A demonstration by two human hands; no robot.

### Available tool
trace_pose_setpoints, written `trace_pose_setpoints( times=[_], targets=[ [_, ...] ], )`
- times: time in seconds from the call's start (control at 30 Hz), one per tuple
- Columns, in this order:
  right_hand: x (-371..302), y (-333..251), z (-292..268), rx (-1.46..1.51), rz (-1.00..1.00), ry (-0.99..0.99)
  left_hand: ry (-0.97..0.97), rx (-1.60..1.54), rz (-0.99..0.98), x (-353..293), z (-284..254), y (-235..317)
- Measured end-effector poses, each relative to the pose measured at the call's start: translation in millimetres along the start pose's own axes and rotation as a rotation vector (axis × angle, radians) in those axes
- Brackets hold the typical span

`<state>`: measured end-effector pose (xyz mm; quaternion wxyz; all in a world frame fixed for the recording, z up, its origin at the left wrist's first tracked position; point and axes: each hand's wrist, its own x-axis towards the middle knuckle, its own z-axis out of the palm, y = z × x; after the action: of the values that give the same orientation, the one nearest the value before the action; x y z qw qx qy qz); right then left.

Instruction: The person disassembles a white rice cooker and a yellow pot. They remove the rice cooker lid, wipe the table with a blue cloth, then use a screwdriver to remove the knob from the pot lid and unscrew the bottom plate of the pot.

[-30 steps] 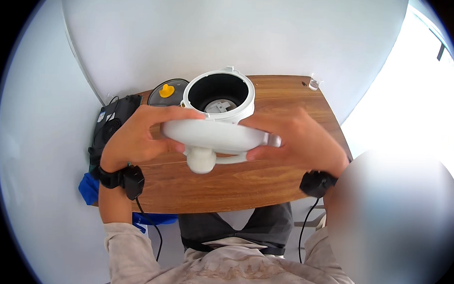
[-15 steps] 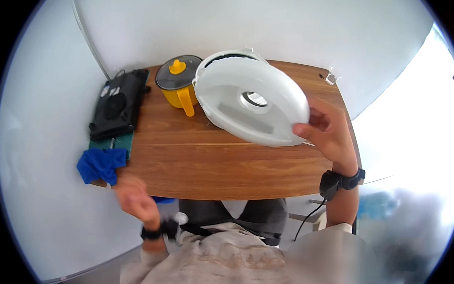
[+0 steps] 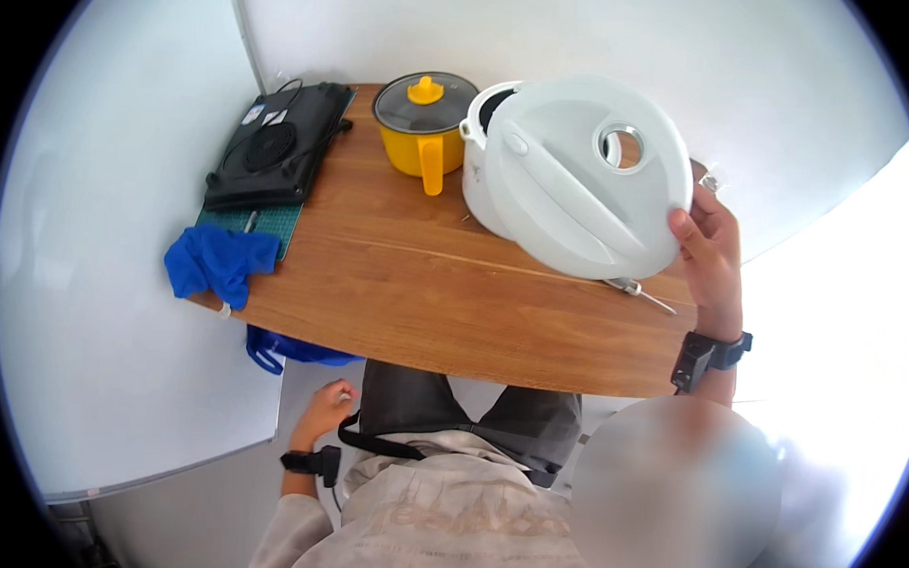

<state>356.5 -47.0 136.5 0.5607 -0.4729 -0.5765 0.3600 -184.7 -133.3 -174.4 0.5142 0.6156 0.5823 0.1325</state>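
Note:
My right hand [image 3: 714, 248] grips the right rim of a large white oval lid [image 3: 577, 203], thumb on its face and fingers behind. The lid has a round hole and a long raised ridge, and stands tilted in front of a white rice cooker [image 3: 486, 185]. It hides most of the cooker; only the left wall and a bit of dark inside show. Beneath the lid's lower edge lies a screwdriver [image 3: 630, 287], partly covered. My left hand [image 3: 327, 408] hangs below the table's front edge beside my lap, fingers curled with nothing visible in them.
Left of the cooker stands a yellow pot [image 3: 407, 154] with a glass lid. A black flat appliance [image 3: 269, 152] rests on a green mat [image 3: 288, 228] at the left, by a blue cloth [image 3: 220, 261]. A small clear cup [image 3: 711, 181] is at the far right of the wooden table [image 3: 424, 308].
My right hand has turned the lid, so its face and ridge show more fully and the screwdriver is uncovered. My left hand has dropped from near the blue cloth to beside my lap.

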Motion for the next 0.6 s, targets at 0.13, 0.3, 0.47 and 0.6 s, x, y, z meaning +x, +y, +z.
trace_pose_setpoints(
  times=[0.13, 0.3, 0.47, 0.6],
  targets=[
    [-4.3, 6.1, 0.0, 0.206, 0.045, 0.028, -0.326, -0.301, 0.040, -27.9, -47.3, 136.5],
    [-9.2, -2.6, 17.3, 0.381, 0.101, 0.072, -0.278, -0.356, 0.216, -6.1, -85.9, 272.4],
    [3.9, -4.5, 29.4, 0.451, 0.067, 0.108, -0.142, -0.581, 0.464, 51.0, -90.7, 367.9],
    [8.1, -7.1, 36.8, 0.493, 0.059, 0.139, -0.100, -0.595, 0.526, 70.4, -75.1, 417.6]
  ],
)
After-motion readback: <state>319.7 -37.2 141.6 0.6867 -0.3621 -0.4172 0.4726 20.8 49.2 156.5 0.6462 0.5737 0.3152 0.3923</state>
